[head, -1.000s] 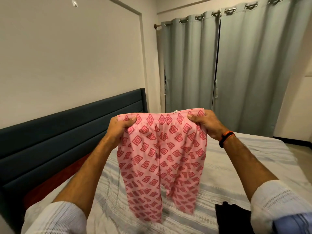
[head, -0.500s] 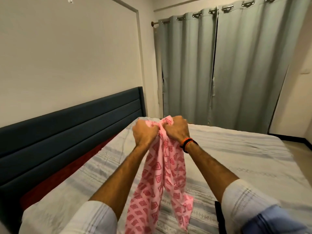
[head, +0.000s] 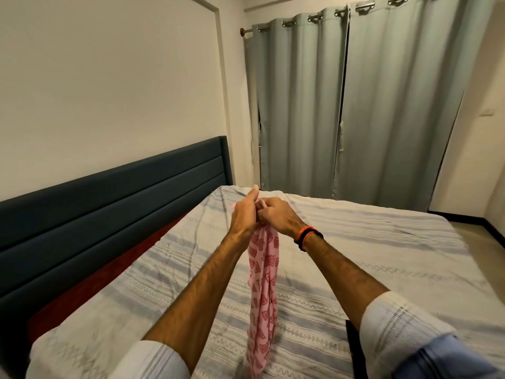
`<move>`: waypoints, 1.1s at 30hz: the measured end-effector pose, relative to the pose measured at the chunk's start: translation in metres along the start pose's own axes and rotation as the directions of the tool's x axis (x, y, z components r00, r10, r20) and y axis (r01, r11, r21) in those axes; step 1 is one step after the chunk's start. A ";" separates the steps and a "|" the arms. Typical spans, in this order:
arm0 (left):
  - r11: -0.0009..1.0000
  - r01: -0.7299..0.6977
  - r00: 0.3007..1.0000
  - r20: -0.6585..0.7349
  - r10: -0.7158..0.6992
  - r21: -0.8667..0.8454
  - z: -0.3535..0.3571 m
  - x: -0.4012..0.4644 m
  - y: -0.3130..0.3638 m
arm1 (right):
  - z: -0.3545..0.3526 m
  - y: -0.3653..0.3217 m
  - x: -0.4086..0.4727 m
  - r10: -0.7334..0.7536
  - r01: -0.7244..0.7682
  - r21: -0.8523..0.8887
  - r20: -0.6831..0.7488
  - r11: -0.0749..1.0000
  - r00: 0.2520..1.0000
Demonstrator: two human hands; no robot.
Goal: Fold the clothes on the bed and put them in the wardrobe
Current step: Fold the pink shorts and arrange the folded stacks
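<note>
Pink trousers with a red diamond print hang folded lengthwise in a narrow strip above the bed. My left hand and my right hand are pressed together at the waistband and both grip it. The trouser legs dangle down toward the sheet between my forearms. My right wrist carries an orange and black band. The waistband itself is mostly hidden inside my hands.
The bed has a grey striped sheet and a dark blue headboard on the left. A black garment lies at the near right edge, partly behind my right sleeve. Grey curtains hang behind the bed. No wardrobe is in view.
One second ago I held the trousers spread wide by the waistband. My hands have come together, folding the trousers in half lengthwise, and have dropped lower over the bed.
</note>
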State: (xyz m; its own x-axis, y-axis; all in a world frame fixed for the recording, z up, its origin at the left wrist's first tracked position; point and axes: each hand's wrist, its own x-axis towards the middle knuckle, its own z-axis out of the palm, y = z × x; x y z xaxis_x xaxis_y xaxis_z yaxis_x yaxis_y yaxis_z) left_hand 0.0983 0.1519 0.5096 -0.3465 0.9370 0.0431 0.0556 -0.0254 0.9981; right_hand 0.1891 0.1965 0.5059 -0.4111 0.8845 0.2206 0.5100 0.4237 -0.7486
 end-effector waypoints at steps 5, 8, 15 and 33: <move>0.956 0.159 0.957 0.275 -0.088 -0.247 -0.007 -0.004 0.005 | 0.006 0.003 0.002 0.009 -0.008 -0.023 0.032 1.000 0.999; 0.904 0.245 0.921 0.376 -0.104 -0.350 -0.013 0.000 -0.001 | 0.010 0.005 0.004 0.023 -0.023 -0.040 -0.015 0.999 1.000; 0.995 0.006 0.995 0.097 -0.016 0.099 -0.024 0.008 -0.021 | 0.009 0.012 0.010 0.041 -0.051 -0.065 -0.157 0.997 0.987; 0.890 -0.230 0.972 0.141 0.188 0.394 -0.074 0.032 -0.008 | -0.050 0.036 0.006 -0.030 0.019 0.187 0.053 0.982 0.998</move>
State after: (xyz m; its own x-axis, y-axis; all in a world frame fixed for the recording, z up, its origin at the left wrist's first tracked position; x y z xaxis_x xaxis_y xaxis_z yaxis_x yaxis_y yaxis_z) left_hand 0.0174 0.1568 0.5066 -0.1938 0.9552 0.2239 0.4980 -0.1008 0.8613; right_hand 0.2431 0.2275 0.5115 -0.4657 0.8598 0.2093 0.3517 0.3969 -0.8478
